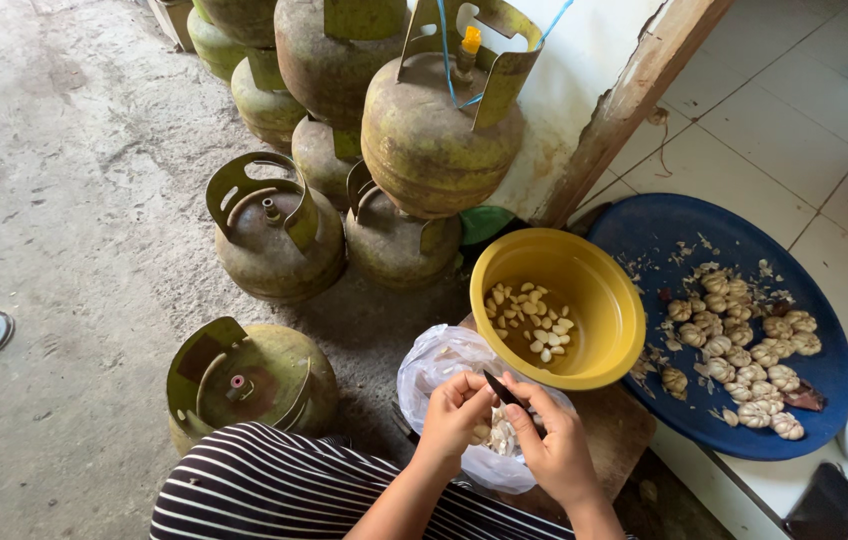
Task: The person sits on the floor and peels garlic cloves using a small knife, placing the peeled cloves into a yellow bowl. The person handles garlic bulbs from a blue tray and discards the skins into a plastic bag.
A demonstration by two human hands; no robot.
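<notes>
Over a clear plastic bag (449, 365) on a wooden board (616, 428), the left hand (454, 412) pinches a garlic clove (484, 432) while the right hand (556, 448) grips a small dark knife (501, 388). Beyond, a yellow bowl (599, 300) holds peeled cloves (532, 322); garlic bulbs (749, 355) fill a blue tray (664, 235).

Yellow bowl (599, 300), blue tray (664, 235), green gas cyls (434, 140), b/w striped cloth (274, 490)
</notes>
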